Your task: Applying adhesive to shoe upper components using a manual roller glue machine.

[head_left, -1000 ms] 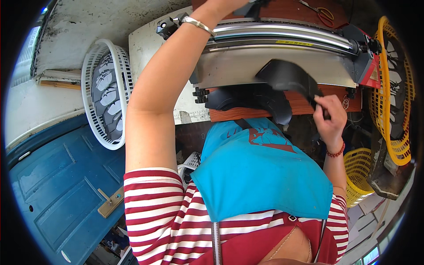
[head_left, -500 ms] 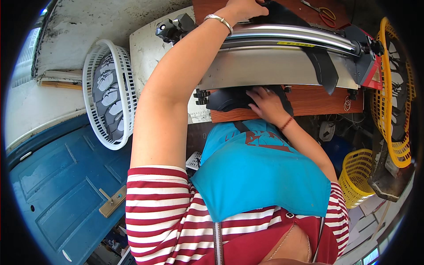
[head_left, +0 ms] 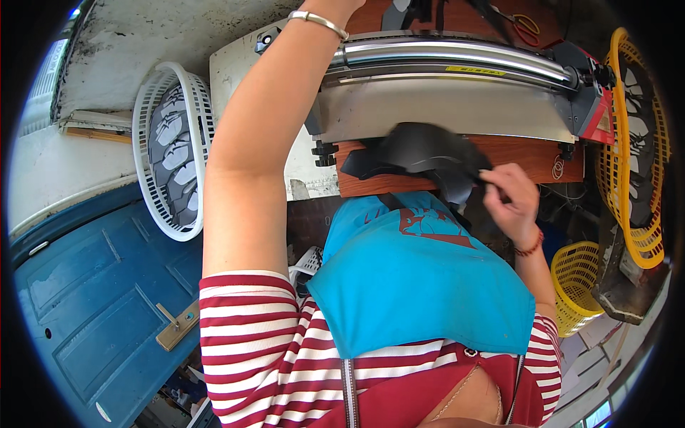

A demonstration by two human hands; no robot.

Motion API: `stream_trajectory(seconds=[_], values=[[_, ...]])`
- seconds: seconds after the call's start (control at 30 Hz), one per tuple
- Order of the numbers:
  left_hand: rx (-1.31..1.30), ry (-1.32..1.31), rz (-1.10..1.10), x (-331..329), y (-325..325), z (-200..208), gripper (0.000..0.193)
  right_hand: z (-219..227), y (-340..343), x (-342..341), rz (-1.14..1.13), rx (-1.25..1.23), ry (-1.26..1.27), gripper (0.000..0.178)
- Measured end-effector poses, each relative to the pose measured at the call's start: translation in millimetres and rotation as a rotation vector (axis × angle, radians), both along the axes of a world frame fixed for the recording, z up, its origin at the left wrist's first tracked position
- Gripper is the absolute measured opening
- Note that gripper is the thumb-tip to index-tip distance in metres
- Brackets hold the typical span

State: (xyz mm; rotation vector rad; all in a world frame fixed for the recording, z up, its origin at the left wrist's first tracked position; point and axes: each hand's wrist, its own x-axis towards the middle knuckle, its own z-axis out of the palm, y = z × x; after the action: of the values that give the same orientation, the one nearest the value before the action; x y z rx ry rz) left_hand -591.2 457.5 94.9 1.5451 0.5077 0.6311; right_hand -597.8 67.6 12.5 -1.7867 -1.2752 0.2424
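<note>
Black rubbery sheet piece [head_left: 421, 153] lies on wooden surface [head_left: 528, 160] below roller machine [head_left: 457, 85]; right hand [head_left: 515, 203] pinches its edge, grip closed; left hand beyond frame top, grip cannot tell; step likely drawing piece clear, next needs steady pull

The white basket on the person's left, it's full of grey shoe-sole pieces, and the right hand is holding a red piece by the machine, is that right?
Not quite: the piece in the right hand is black, not red, as the head view shows. The white basket on the left does hold grey sole-shaped pieces.
</note>
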Motion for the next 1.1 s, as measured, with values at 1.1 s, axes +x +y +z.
stream_trajectory(seconds=[1.1], values=[[0.095,0.117,0.083,8.3,6.4,10.5,0.060,9.7,5.1,0.5,0.074,0.016,-0.032,0.025]])
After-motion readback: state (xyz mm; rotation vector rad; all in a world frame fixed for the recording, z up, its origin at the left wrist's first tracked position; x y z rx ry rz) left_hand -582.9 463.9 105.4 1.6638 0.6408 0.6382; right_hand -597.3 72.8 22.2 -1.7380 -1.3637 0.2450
